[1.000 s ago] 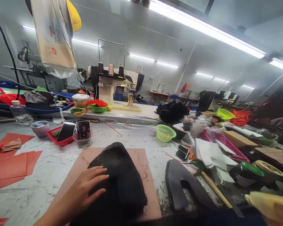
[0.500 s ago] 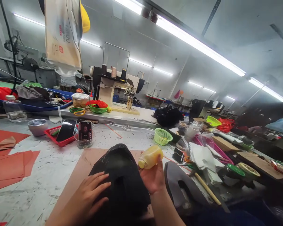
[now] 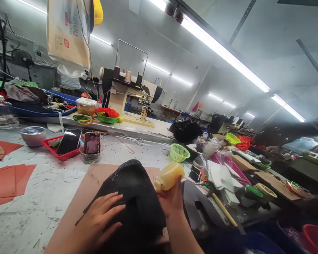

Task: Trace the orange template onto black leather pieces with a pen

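My left hand (image 3: pixel 103 215) lies with its fingers spread on a black padded piece (image 3: pixel 137 201), which has a rounded far end. Beneath that piece is a pinkish sheet (image 3: pixel 91 180) on the white worktable (image 3: pixel 50 190). In my right hand (image 3: pixel 172 201) a small plastic squeeze bottle (image 3: pixel 171 175) with yellowish contents is gripped. The bottle is tilted, its narrow end pointing left and down over the right edge of the black piece. A grey piece with a slot (image 3: pixel 198 208) rests right beside my right wrist.
A sewing machine (image 3: pixel 132 95) stands behind the table. A light green basket (image 3: pixel 179 152), notepad sheets (image 3: pixel 218 174) and a wooden-handled tool (image 3: pixel 224 209) are at the right. On the left are a red basket (image 3: pixel 66 152), a phone (image 3: pixel 92 144) and orange sheets (image 3: pixel 7 183).
The view has turned slightly to the right, so the surroundings sit further left. My left hand remains on the black piece, and my right hand still holds the bottle over its edge.
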`<state>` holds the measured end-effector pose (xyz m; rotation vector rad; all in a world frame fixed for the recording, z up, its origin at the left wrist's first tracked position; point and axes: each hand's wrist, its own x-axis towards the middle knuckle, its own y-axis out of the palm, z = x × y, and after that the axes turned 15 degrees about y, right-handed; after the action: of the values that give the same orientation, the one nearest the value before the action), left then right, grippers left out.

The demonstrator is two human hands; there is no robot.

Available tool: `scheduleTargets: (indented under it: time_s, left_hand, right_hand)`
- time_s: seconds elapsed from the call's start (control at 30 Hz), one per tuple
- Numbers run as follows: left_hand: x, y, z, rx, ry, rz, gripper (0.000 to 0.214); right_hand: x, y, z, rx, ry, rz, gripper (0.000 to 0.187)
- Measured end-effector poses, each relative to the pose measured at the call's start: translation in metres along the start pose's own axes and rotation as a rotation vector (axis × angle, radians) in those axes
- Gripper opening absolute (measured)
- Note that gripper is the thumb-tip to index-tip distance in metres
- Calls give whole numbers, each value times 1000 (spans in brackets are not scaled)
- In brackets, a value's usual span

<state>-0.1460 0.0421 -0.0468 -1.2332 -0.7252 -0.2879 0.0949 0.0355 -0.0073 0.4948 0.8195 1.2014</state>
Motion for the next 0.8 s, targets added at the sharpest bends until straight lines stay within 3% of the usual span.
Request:
scheduleTargets:
  time_s: [0.2, 0.37, 0.6, 0.8]
  left_hand:
    - [-3, 2, -1, -5, -28, 27, 25]
    - [-8, 5, -2, -61, -86, 71, 25]
    - [-10, 5, -2, -57, -62, 57, 25]
    - [-13, 5, -3, -69, -90, 73, 25]
  right_hand:
    - [1, -2, 1, -45, -69, -16, 56]
    - [5, 0, 0, -80, -149, -39, 46]
    - [9, -3, -4, -83, -168, -70, 48]
    - [7, 0, 6, -331, -239, -39, 51]
